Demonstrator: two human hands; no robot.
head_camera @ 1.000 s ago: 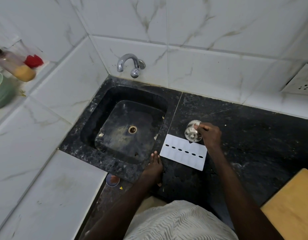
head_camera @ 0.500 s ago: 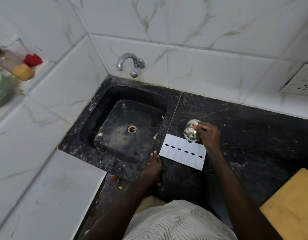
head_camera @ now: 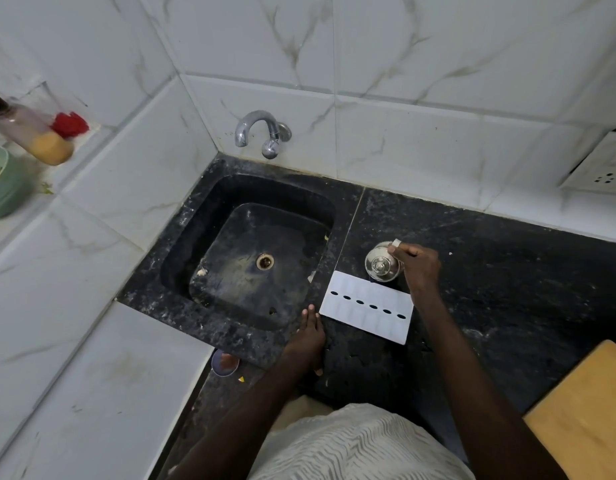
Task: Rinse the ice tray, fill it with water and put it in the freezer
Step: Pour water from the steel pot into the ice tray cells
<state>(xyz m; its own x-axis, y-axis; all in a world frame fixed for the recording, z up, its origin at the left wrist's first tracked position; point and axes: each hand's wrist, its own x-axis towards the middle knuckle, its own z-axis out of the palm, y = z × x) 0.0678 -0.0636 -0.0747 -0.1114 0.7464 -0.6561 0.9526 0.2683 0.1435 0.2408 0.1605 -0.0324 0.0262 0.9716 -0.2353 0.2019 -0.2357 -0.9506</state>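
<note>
Hands are both down on the black stone counter (head_camera: 507,271). The white ice tray (head_camera: 367,306) lies flat on the counter, just right of the black sink (head_camera: 258,258), close to the counter's front edge. A row of dark little holes runs along its middle. The tray looks to be upside down, but I cannot be sure.

The right hand (head_camera: 419,266) reaches past the tray's far edge. Its fingers are curled and pinched on the rim of a shiny metal cup (head_camera: 381,266). The cup stands on the counter, right behind the tray and touching or almost touching it. One finger of that hand has a pale strip wrapped round its tip.

The left hand (head_camera: 308,336) rests on the front rim of the sink, at the corner beside the tray. Its fingers are straight and close together, pointing away from the person. It holds nothing. Its fingertips are just beside the tray's near left corner, and I cannot tell if they touch it.

The sink is dark and has a round drain (head_camera: 265,261) in the middle. A silver tap (head_camera: 261,131) sticks out of the white tiled wall (head_camera: 420,64) above the sink's back edge. No water shows coming from it.

At the right front corner sits a yellow wooden board (head_camera: 587,414).
</note>
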